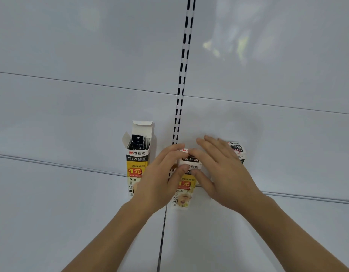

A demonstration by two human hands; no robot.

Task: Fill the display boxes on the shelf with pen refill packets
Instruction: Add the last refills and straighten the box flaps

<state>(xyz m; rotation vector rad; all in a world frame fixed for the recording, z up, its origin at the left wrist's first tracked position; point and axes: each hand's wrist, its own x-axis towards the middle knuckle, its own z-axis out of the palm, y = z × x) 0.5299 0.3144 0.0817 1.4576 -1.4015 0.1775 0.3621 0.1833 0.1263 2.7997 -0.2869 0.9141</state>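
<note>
While both hands, left hand (165,173) and right hand (224,173), pinch the middle box (186,185) top near frame center, a hard tug could tip it over.

Both hands met at the top of the middle box (186,181) — left hand (162,175) and right hand (221,173) pinching its closed flap. An open box (137,160) of refill packets (138,141) stood left; a third box (236,152) lay behind the right hand.

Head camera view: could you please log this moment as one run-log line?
left hand: holds middle box | right hand: on its closed top | left box: open, packets inside | right box: partly hidden
</note>
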